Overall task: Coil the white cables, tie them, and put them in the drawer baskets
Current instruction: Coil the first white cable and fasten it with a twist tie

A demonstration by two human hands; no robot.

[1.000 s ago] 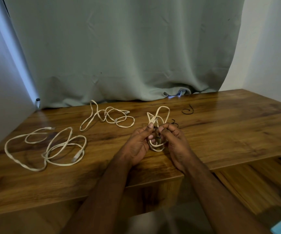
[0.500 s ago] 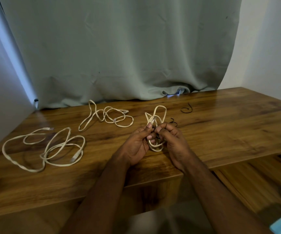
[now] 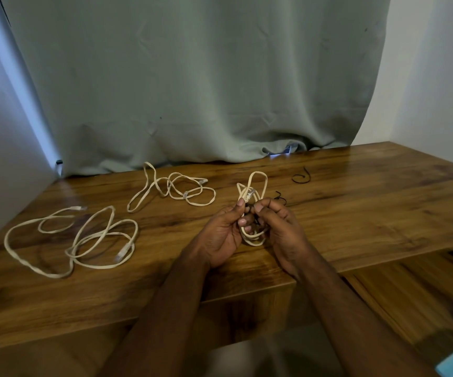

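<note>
wooden desk (image 3: 355,213) | grey-green curtain (image 3: 192,77) behind | white walls (image 3: 437,77)

A: Any words, labels or numbers to read here?

B: None. The white cables carry no print that can be made out, and their plugs are too small to show any marking.

A: And the wooden table (image 3: 355,213), or the green curtain (image 3: 192,77)?

B: Both plain; no brand, no sign, no sticker.

A: The bright patch at the curtain's hem?

B: Only a blur; nothing legible on it.
</note>
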